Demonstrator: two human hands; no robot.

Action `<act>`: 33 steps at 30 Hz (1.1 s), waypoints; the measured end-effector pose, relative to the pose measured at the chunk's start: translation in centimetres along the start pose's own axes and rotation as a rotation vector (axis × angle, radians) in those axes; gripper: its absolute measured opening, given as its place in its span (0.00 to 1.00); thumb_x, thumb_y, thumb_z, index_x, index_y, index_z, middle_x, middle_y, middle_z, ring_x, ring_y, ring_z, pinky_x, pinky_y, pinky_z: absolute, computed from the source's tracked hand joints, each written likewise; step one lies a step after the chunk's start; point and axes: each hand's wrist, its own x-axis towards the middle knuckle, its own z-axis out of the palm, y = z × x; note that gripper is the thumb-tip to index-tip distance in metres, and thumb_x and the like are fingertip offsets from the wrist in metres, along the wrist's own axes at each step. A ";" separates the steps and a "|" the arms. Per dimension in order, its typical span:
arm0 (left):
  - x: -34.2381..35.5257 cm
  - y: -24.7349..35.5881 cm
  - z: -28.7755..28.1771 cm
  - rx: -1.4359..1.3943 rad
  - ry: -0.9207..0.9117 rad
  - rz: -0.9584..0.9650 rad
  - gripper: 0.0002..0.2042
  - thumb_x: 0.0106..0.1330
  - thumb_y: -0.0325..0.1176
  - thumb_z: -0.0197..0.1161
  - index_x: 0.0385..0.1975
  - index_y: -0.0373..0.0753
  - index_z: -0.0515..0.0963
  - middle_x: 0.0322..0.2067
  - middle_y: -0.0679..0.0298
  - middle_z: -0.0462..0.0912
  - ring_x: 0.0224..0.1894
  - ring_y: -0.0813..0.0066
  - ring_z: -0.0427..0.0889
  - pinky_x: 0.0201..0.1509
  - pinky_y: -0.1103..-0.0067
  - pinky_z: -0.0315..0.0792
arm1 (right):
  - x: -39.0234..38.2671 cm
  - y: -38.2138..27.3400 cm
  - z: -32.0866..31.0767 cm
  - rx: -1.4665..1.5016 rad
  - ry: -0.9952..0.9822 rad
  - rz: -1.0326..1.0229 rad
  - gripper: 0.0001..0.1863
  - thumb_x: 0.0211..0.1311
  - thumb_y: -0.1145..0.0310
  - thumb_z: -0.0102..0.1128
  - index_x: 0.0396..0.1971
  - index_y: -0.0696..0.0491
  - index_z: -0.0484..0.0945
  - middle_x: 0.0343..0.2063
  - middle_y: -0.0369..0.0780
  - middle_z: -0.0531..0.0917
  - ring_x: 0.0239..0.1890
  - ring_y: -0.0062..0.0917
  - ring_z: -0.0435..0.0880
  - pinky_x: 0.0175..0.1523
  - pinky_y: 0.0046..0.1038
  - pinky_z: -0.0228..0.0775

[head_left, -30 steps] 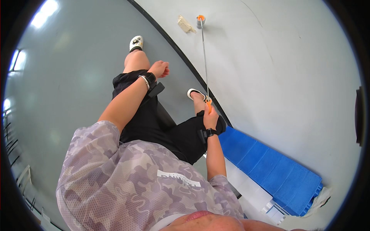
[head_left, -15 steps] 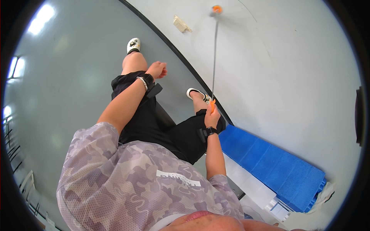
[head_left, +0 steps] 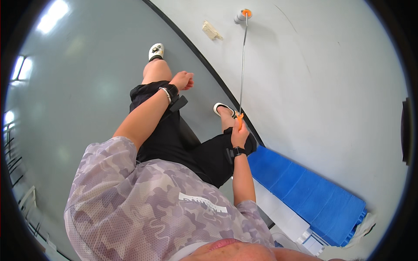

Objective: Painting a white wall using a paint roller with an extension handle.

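A paint roller [head_left: 243,61] with a long thin metal rod and an orange handle is in my right hand [head_left: 239,135], the fingers wrapped round the grip. At the rod's far end the grey roller head [head_left: 240,17], with an orange end cap, is against or close to the white wall [head_left: 322,78]; contact cannot be told. My left hand [head_left: 183,81] hangs above my left thigh, fingers curled in, with nothing visible in them. Both wrists carry dark bands.
Right of my right leg stands a long low unit with a ribbed blue top [head_left: 305,187] and white side. A pale beige piece [head_left: 212,31] is on the wall left of the roller head. A black strip [head_left: 196,52] runs between grey floor [head_left: 87,100] and wall.
The roller head, blurred before, now shows its grey cylinder left of the orange cap. My right hand keeps its grip. The whole view has shifted slightly.
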 end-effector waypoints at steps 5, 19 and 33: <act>-0.1 0.0 -0.1 0.001 0.013 -0.009 0.11 0.61 0.40 0.53 0.33 0.40 0.68 0.27 0.65 0.72 0.30 0.75 0.74 0.36 0.77 0.71 | 0.2 1.0 0.3 -0.118 -0.109 0.069 0.20 0.61 0.54 0.49 0.37 0.59 0.75 0.27 0.52 0.79 0.32 0.46 0.78 0.36 0.37 0.69; 0.0 -0.4 -0.2 0.011 0.036 0.032 0.12 0.61 0.41 0.52 0.30 0.37 0.69 0.27 0.62 0.75 0.28 0.73 0.76 0.32 0.78 0.71 | -0.1 0.8 0.6 0.005 0.053 -0.004 0.20 0.62 0.53 0.48 0.32 0.58 0.74 0.23 0.53 0.77 0.31 0.49 0.76 0.33 0.38 0.67; -0.2 -0.1 -0.1 0.031 0.010 0.010 0.10 0.62 0.40 0.52 0.33 0.40 0.67 0.27 0.64 0.72 0.29 0.74 0.74 0.36 0.77 0.70 | -0.8 3.9 1.2 0.233 -0.185 0.236 0.23 0.63 0.50 0.47 0.28 0.58 0.74 0.11 0.36 0.71 0.11 0.21 0.69 0.17 0.21 0.57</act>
